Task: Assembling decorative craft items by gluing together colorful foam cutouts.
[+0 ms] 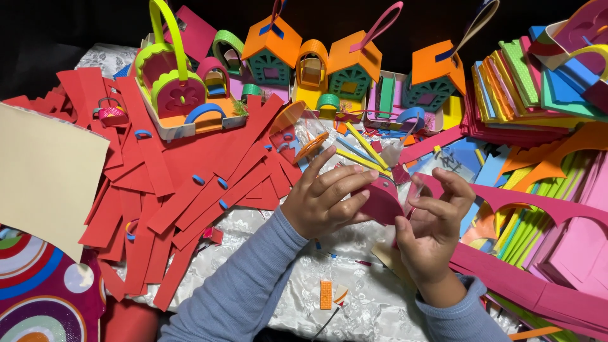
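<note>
Work surface: white embossed cloth (354, 297), crowded with craft foam. Background dark. Left hand (326, 199) and right hand (434, 225) both grasping pink foam piece (383, 201) above cloth centre. Red foam strips (190, 183) left of piece; small foam houses (316, 69) behind; stacked coloured sheets (538, 88) right.

Both forearms (in grey-blue sleeves) reach in from below; the left hand (324, 199) curls with fingers extended, the right hand (432, 225) pinches, fingers bent.
</note>
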